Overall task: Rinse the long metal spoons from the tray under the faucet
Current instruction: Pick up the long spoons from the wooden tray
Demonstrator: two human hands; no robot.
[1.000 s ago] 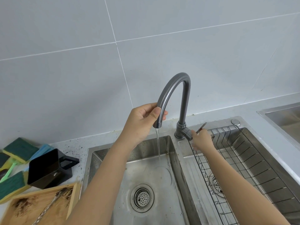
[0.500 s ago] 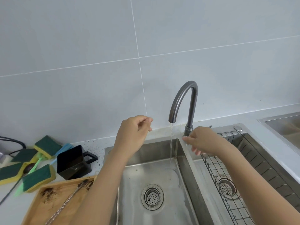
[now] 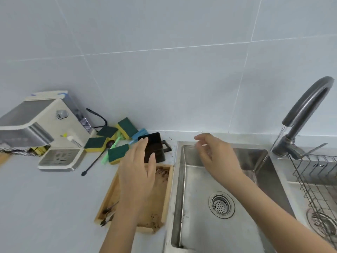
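A wooden tray [image 3: 168, 194] smeared with dark grounds lies on the counter just left of the sink. Long metal spoons [image 3: 108, 213] lie in it, their dirty bowls at the near left corner and most of their length hidden under my arm. My left hand [image 3: 138, 172] hovers flat over the tray, fingers spread, holding nothing. My right hand [image 3: 217, 157] floats open over the left sink basin [image 3: 197, 227], empty. The dark curved faucet [image 3: 308, 105] stands at the right, and water runs from its spout into the basin.
A black cup [image 3: 155, 147] stands behind the tray. Green-and-yellow sponges [image 3: 116, 152], a dark long-handled spoon [image 3: 96, 158] and a white appliance [image 3: 47, 128] crowd the counter at left. A wire rack [image 3: 317, 179] fills the right basin.
My view has swung left. My left hand moved from beside the faucet to over the tray. My right hand left the faucet handle and now hangs over the left basin. Water still runs.
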